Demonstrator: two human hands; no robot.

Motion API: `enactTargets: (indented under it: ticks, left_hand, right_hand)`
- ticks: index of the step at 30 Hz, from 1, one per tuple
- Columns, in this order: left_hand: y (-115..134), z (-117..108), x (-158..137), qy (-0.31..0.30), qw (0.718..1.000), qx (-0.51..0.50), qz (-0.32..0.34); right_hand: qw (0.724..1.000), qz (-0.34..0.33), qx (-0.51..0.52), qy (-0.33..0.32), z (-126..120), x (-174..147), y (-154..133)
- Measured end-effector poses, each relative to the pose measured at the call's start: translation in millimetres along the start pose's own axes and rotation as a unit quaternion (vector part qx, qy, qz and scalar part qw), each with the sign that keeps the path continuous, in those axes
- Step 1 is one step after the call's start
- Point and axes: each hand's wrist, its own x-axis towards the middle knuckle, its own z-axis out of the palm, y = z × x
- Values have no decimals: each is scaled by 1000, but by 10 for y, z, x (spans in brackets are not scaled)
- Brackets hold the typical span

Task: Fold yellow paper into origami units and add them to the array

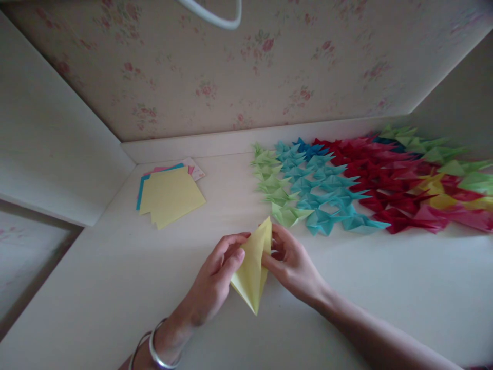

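Observation:
Between my hands, over the white table, is a partly folded piece of yellow origami paper (252,267). It has a long kite shape, with one point toward the wall and the other toward me. My left hand (215,275) grips its left edge, thumb on top and fingers behind. On the opposite edge, my right hand (290,262) pinches the paper, its thumb at a fold and the fingers partly hidden behind. Silver bangles (156,347) circle my left wrist.
A stack of square origami paper (177,195), yellow on top, lies at the back left. Rows of folded paper cranes in green, light blue (323,221), red (400,218) and yellow fill the back right. A white cable (215,18) hangs before the flowered wall (231,77).

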Motion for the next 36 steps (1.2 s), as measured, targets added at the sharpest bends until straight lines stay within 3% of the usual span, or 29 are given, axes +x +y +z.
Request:
enactTargets:
  ticks: [10,13,20,25,31,36]
  left_hand:
    - [-189,13,-16,65,986,73,133]
    - [-196,-22,-16,82,974,132,166]
    - [-172,-19,-29,130,963,164,168]
    - [-153,16,-20,149,966,197,82]
    - [-141,32,22,81,986,145,-23]
    - [-113,23,42,56,996,64,-22]
  right_hand:
    - [997,15,-70,-13,120,-91,12]
    - [998,24,-53,-23,130,-104,62]
    - [995,59,68,-47,147,-104,74]
    - [997,4,23,-72,154,-133,57]
    - [994,-57,-83,-40,118,-157,86]
    - [987,-91,-129,-34,110,-164,76]
